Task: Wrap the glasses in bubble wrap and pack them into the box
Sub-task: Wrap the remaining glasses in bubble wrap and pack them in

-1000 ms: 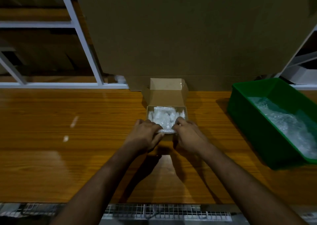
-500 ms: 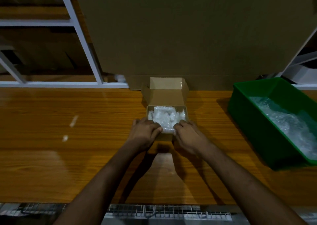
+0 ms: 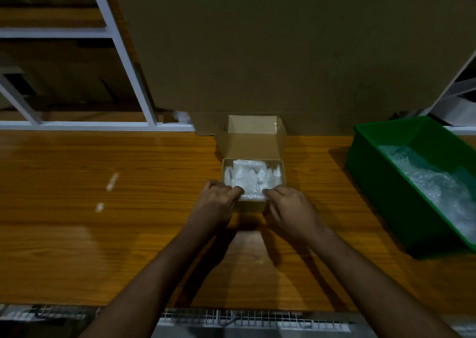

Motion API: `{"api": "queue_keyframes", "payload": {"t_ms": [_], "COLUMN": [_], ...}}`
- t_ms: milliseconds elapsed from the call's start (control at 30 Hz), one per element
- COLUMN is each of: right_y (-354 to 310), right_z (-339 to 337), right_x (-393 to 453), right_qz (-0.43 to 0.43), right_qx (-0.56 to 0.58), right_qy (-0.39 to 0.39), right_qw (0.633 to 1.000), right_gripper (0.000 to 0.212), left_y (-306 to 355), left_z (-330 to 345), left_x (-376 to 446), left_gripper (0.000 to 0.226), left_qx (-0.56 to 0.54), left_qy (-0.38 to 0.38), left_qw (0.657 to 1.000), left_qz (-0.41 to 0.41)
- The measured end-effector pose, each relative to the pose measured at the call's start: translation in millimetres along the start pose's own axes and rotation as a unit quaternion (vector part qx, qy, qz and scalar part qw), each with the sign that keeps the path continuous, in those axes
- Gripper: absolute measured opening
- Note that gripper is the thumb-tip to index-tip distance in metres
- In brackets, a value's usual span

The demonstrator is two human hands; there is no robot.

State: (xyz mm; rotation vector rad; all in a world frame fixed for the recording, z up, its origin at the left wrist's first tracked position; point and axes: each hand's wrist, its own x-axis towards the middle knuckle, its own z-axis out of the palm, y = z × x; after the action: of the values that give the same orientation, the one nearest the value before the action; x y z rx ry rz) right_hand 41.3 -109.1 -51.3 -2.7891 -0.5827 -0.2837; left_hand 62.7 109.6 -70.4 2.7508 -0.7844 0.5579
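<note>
Both my hands, left hand (image 3: 219, 203) and right hand (image 3: 289, 207), fingers curled, pinching the bubble-wrapped bundle (image 3: 253, 179), now pushed lower than a second ago, inside the small open box (image 3: 253, 205) mid-bench (image 3: 103, 221), green bin (image 3: 381, 183) at right unchanged.

Bare table (image 3: 103, 234) fills the frame's left; the green bin (image 3: 373, 183) blocks the right, and cardboard sheet (image 3: 283, 54) walls off behind the box (image 3: 253, 205).
</note>
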Motion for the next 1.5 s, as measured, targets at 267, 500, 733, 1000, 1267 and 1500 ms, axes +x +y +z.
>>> {"api": "queue_keyframes", "payload": {"t_ms": [267, 500, 733, 1000, 1267, 1500], "right_y": [-2.2, -12.0, -16.6, -27.0, -25.0, -26.6], "right_z": [4.7, 5.8, 6.6, 7.5, 0.6, -8.2], "right_x": [-5.1, -4.3, -0.1, 0.8, 7.3, 7.5], "right_qz": [0.006, 0.034, 0.057, 0.065, 0.061, 0.033], "right_qx": [-0.008, -0.024, -0.049, -0.049, -0.069, -0.072], "right_qy": [-0.015, -0.019, -0.032, -0.048, -0.073, -0.087], "right_qw": [1.0, 0.999, 0.997, 0.996, 0.993, 0.993], "right_gripper": [0.021, 0.035, 0.034, 0.013, 0.012, 0.038], "left_y": [-2.3, -0.5, 8.8, 10.8, 18.5, 24.0], "left_z": [8.1, 11.4, 16.6, 22.0, 15.3, 3.0], "left_x": [-9.6, -11.0, -13.3, -9.7, -9.6, -12.9], "left_gripper": [0.033, 0.024, 0.026, 0.022, 0.032, 0.038], "left_qx": [0.05, 0.062, 0.035, 0.074, 0.08, 0.054], "left_qy": [-0.028, 0.019, 0.02, 0.023, 0.011, -0.029], "left_qw": [0.998, 0.998, 0.999, 0.997, 0.997, 0.998], "left_qz": [0.034, 0.019, -0.028, 0.001, 0.008, -0.02]}}
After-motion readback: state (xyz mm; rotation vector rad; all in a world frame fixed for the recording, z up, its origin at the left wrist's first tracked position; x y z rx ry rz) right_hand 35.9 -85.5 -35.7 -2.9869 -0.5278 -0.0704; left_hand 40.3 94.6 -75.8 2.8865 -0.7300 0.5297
